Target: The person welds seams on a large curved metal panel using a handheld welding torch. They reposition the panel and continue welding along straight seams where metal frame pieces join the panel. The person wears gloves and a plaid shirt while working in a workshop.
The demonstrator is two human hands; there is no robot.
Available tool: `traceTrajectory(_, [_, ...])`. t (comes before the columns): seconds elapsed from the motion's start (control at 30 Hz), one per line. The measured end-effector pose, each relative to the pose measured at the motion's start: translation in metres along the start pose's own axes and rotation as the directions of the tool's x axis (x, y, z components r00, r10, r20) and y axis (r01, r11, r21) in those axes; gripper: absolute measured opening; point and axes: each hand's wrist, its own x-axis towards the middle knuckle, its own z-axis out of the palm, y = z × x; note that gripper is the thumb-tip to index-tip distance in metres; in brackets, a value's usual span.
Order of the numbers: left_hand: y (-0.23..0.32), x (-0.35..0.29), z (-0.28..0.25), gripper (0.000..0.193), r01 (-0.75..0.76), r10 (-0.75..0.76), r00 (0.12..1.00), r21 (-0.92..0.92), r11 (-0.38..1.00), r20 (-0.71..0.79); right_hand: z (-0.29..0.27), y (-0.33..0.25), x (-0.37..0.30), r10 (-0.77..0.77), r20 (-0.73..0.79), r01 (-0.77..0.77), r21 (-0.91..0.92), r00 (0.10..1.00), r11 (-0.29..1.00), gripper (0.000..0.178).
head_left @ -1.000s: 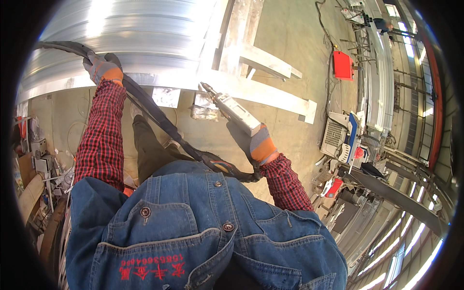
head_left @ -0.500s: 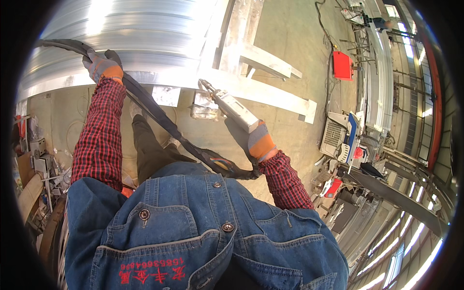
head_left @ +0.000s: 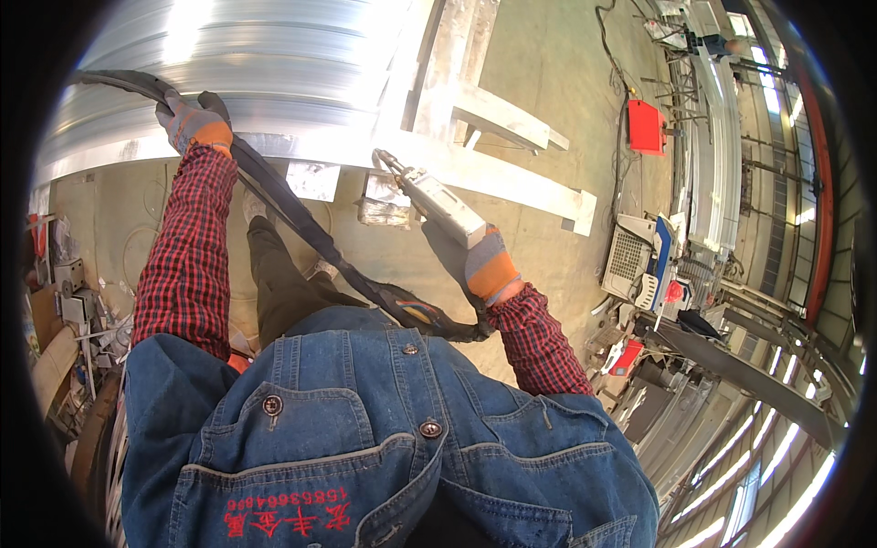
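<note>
My left hand point(head_left: 198, 124), in a grey and orange glove, is closed around a thick black sheathed cable point(head_left: 290, 212) over the near edge of a ribbed, shiny metal panel point(head_left: 274, 100). The cable runs back past my waist to the right, where coloured lines show through its split sleeve. In my right hand point(head_left: 491, 267), also gloved, is a handheld welding gun point(head_left: 445, 206) with a pale boxy body and a narrow metal nozzle. Its tip points up and left, close to the panel's right corner; whether it touches cannot be told. The glove hides part of the handle.
Pale metal beams point(head_left: 502, 117) form a frame right of the panel. A block wrapped in shiny film point(head_left: 384, 203) sits below the nozzle. Farther right are a red box point(head_left: 647, 127) and a white and blue machine point(head_left: 632, 258). Cluttered equipment point(head_left: 78, 297) lines the left.
</note>
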Motion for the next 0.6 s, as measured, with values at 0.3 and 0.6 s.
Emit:
traceTrajectory(0.3, [-0.002,0.000,0.001,0.065,-0.039,0.040,0.999,0.045,0.998,-0.027,-0.007,-0.014,0.003,-0.006,-0.011,0.004,-0.121,1.000,0.993,0.037])
traceTrajectory(0.6, [-0.006,0.001,0.006,0.063,-0.010,0.005,0.999,-0.091,0.996,-0.052,-0.011,-0.020,0.005,-0.012,-0.029,0.009,-0.119,1.000,0.993,0.035])
